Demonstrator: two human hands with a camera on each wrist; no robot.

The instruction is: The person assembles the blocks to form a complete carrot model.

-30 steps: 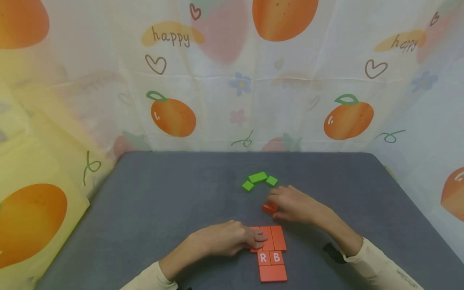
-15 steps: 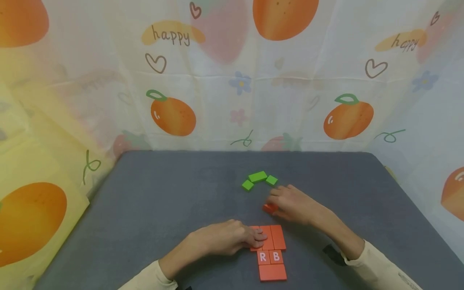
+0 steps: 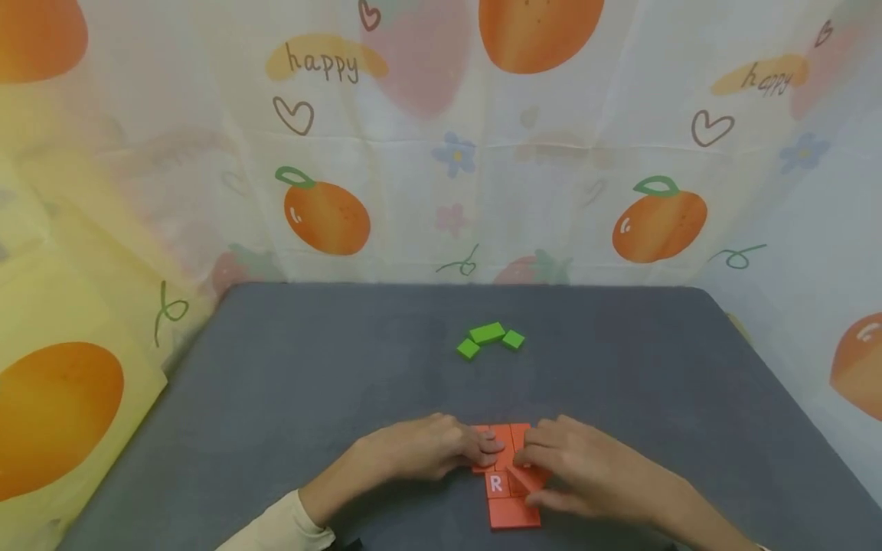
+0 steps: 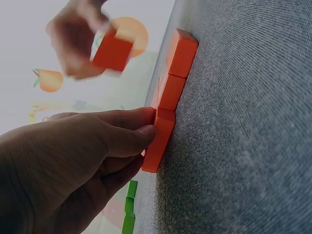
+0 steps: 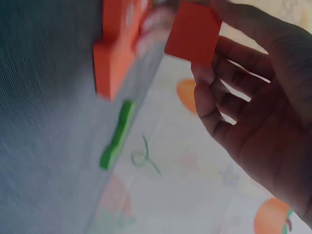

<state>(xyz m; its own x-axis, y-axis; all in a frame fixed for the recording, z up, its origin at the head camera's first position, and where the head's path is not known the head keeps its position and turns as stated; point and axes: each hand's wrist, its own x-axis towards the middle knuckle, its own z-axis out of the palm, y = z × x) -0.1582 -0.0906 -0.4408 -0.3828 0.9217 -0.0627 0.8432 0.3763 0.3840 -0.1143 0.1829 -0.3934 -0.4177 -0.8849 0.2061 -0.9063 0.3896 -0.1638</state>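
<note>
My right hand (image 3: 592,471) pinches a red block (image 5: 192,31) between thumb and fingertips. It holds the block tilted just above the flat layout of red blocks, and the right wrist view shows its square face. My left hand (image 3: 441,444) grips the leftmost red block (image 4: 161,141) of the upper row, with thumb and fingers at its edge. Below that row sits a red block with a white R (image 3: 495,484); the spot to its right is partly hidden by the held block and the right fingers. A wider red block (image 3: 514,514) lies nearest the body.
Farther back on the grey table (image 3: 310,367) lie a green rectangular block (image 3: 487,333) and two small green blocks (image 3: 468,349) in an arc. A printed fruit curtain (image 3: 400,191) hangs behind the table.
My right hand has moved from beyond the layout toward the body with the red block, and now covers the B block's spot. My left hand stays on the upper row.
</note>
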